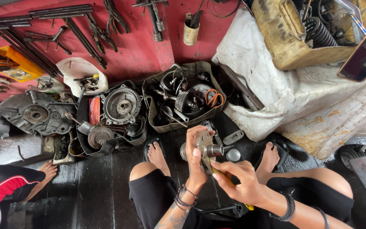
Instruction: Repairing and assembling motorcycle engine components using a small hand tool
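Note:
My left hand [195, 157] holds up a round metal engine part [208, 149] with a short shaft sticking out to the right. My right hand [239, 180] grips a yellow-handled tool [247, 206] and presses its tip against the lower edge of that part. Both hands are raised between my bare knees, above the dark wet floor. My feet in sandals rest either side, the left foot [156, 153] and the right foot [269, 157].
A khaki tray [150, 111] of gears, springs and orange-handled pliers sits just ahead. A black tub [81, 123] with engine covers lies to its left, beside a crankcase half [37, 113]. Tools lean on the red wall. A white sack [276, 97] is at right. Another person's foot [47, 170] is at lower left.

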